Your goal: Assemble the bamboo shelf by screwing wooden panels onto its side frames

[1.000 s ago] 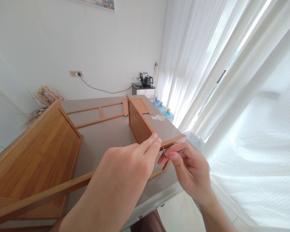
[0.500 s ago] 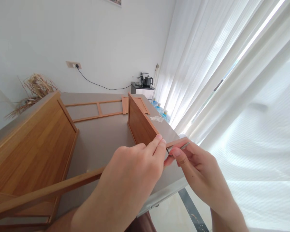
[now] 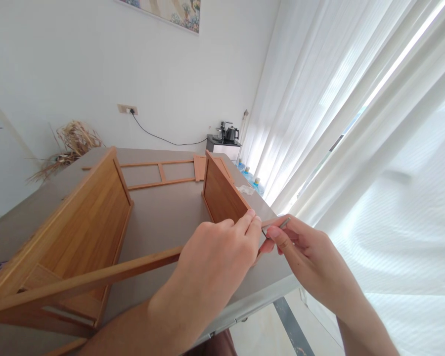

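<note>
My right hand [image 3: 304, 247] is closed, pinching a small metal hex key [image 3: 285, 223] between thumb and fingers. Its bent end points toward the near end of the right wooden panel [image 3: 226, 193], which stands upright. My left hand [image 3: 222, 252] wraps over the corner where that panel meets a long wooden rail [image 3: 133, 273]. The joint itself lies behind my fingers, and no screw shows. Leftward, the rail runs to a second upright wooden panel [image 3: 92, 222]. Both panels stand on the grey table [image 3: 163, 212].
A ladder-like wooden frame [image 3: 162, 173] lies flat at the table's back. Crumpled clear plastic [image 3: 245, 190] is near the right edge. Beyond stand water bottles [image 3: 257, 184] and a black kettle [image 3: 231, 134] on a cabinet. White curtains [image 3: 356, 148] hang at right.
The view has tilted up and shifted left, so everything sits lower and further right. Both hands stay at the same corner; the hex key has turned slightly in my right fingers.
</note>
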Tool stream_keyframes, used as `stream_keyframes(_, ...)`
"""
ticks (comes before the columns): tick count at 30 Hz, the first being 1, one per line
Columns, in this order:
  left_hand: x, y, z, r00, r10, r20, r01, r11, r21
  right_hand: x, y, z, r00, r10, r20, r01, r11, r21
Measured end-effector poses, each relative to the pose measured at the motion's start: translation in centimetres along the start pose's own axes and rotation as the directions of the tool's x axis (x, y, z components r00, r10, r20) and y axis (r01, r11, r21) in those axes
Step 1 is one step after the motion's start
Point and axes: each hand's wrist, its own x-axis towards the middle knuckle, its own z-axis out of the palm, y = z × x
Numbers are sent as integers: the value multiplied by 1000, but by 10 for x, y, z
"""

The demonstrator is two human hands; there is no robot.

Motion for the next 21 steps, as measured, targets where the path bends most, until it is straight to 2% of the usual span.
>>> stream_keyframes(3,-1,-2,1,1000,1,0,-1,1000,-4,1,0,0,1000,13,13,-13,1000,-12)
stream_keyframes(10,-1,-2,2,1000,13,4,-13,1000,15,-4,-11,-1,999,-27,-39,17,976,-217)
stream_keyframes(18,-3,-1,4,1000,-12,8,12,999,-37,1,-21,-11,986,-145,81,165,912,-376)
stream_keyframes(21,-3,-2,6,1000,-17,-14,17,998,-59,-1,-21,-7,996,-88,32,93,932,-349)
